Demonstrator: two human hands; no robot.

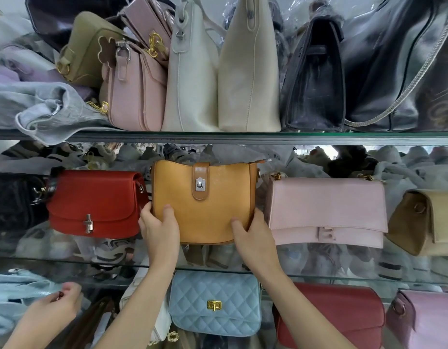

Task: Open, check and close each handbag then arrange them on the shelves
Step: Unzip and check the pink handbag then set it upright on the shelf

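An orange handbag with a brown strap tab and a silver turn lock stands upright on the middle glass shelf, its flap closed. My left hand grips its lower left corner, thumb on the front. My right hand grips its lower right corner the same way. The bag sits between a red flap bag on its left and a pale pink flap bag on its right.
The top shelf holds pink, cream, grey and black bags packed side by side. Below stand a light blue quilted bag, a dark red bag and a mauve bag. Another person's hand reaches in at lower left.
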